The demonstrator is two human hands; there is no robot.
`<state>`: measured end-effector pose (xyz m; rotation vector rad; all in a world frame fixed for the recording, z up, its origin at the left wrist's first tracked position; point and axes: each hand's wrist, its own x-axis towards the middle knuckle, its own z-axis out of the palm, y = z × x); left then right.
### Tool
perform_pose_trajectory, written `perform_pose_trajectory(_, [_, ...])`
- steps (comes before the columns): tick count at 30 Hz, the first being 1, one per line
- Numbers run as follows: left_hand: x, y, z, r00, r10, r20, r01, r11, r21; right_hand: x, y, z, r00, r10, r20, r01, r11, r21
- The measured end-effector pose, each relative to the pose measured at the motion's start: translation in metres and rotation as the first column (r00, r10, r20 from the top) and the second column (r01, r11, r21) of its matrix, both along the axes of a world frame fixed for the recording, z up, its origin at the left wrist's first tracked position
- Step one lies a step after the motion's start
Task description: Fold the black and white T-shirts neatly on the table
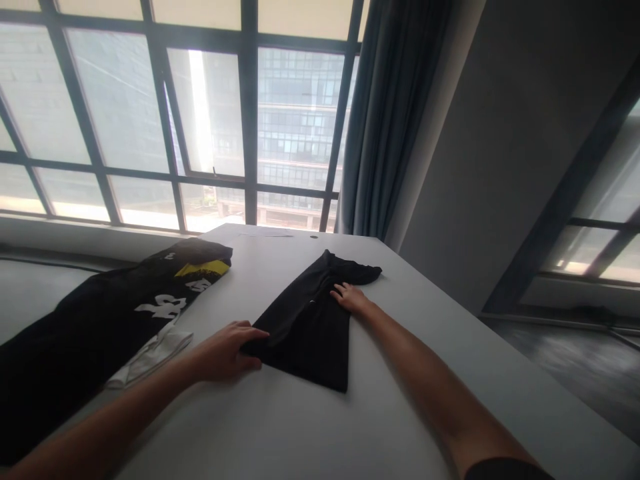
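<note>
A black T-shirt lies on the white table, folded lengthwise, with a sleeve pointing to the far right and a wrinkle across its upper part. My left hand is at its near left corner, the thumb and fingers closed around the edge of the cloth. Against the shirt's right edge, just below the sleeve, rests my right hand, its fingers spread over the fabric. A small light mark shows on the shirt between the two hands.
Left of the shirt lies a dark garment with white lettering and a yellow patch. A white cloth sticks out beside it. The white table reaches toward the windows and a dark curtain. Its right edge slants toward me.
</note>
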<state>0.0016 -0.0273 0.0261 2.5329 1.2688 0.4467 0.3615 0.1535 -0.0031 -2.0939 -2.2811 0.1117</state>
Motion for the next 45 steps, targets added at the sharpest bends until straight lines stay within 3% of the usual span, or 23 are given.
perform_pose_trajectory(4, [0.017,-0.016,0.006,0.970,-0.242,0.033,0.244,0.969,-0.043,0.017,-0.004,-0.002,0.997,0.071,0.020,-0.072,0.995,0.067])
perform_pose_trajectory(6, [0.021,-0.019,0.004,0.961,-0.274,0.037,0.275,0.961,-0.039,0.032,-0.011,-0.002,0.995,0.087,0.040,-0.091,0.991,0.096])
perform_pose_trajectory(12, [0.022,-0.015,-0.009,0.968,-0.248,0.029,0.248,0.968,-0.031,0.066,-0.047,0.001,0.995,-0.018,0.100,-0.003,0.978,0.208])
perform_pose_trajectory(21, [0.051,-0.018,0.004,0.969,-0.182,-0.167,0.205,0.969,0.135,0.075,-0.108,0.010,0.961,0.254,-0.106,-0.237,0.960,0.152])
perform_pose_trajectory(26, [0.056,-0.018,0.002,0.990,-0.026,-0.139,0.054,0.977,0.207,0.071,-0.135,0.022,0.914,0.356,-0.196,-0.347,0.934,0.080])
perform_pose_trajectory(31, [0.046,-0.015,-0.001,0.990,0.094,0.110,-0.100,0.994,0.052,0.058,-0.155,0.042,0.900,0.389,-0.199,-0.392,0.920,0.022])
perform_pose_trajectory(38, [0.045,-0.008,-0.001,0.853,0.374,0.365,-0.309,0.924,-0.225,0.036,-0.180,0.058,0.829,0.432,-0.356,-0.537,0.793,-0.288])
perform_pose_trajectory(41, [0.045,-0.006,0.000,0.763,0.454,0.460,-0.318,0.883,-0.345,0.022,-0.188,0.055,0.779,0.465,-0.421,-0.580,0.790,-0.200])
perform_pose_trajectory(45, [0.045,-0.005,0.001,0.628,0.508,0.589,-0.252,0.849,-0.464,0.007,-0.186,0.045,0.582,0.545,-0.604,-0.651,0.757,0.056])
